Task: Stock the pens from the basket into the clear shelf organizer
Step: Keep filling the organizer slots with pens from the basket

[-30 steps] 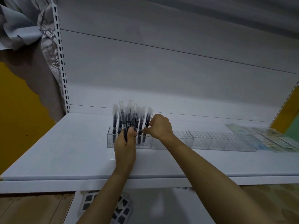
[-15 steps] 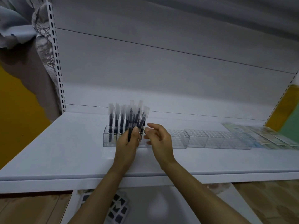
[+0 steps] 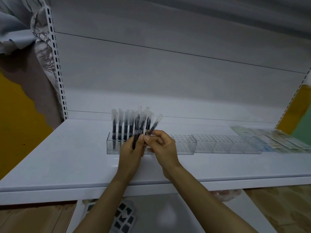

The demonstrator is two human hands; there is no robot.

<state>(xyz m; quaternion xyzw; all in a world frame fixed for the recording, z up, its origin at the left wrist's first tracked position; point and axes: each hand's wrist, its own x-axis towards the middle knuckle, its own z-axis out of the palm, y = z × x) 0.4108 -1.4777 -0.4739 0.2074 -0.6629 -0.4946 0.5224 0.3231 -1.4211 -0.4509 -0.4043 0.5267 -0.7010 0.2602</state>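
A white shelf [image 3: 67, 157] carries a clear organizer [image 3: 185, 143] that runs parallel with its front edge, set back from that edge. A second clear organizer [image 3: 227, 143] continues the row toward the right end of the shelf. In the left end of the first one a row of standing pens [image 3: 119, 130] sits upright in the cells, dark barrels below and clear caps on top.

The left grip [image 3: 131, 152], a bare hand, is held in front of that left end, its fingers curled round a bundle of pens [image 3: 136, 132] that point upward, caps on top. The right grip [image 3: 161, 145] is just beside it, thumb and fingers pinching a single pen [image 3: 154, 126] near its lower end; that pen tilts up and to the right, cap uppermost, apart from the organizer cells.

Flat packets [image 3: 286, 140] lie at the right end of the shelf. A slotted post [image 3: 57, 64] rises from the back left corner, with patterned cloth [image 3: 16, 22] beyond it. Below the front edge a puzzle cube [image 3: 124, 217] with dark squares shows, blurred.
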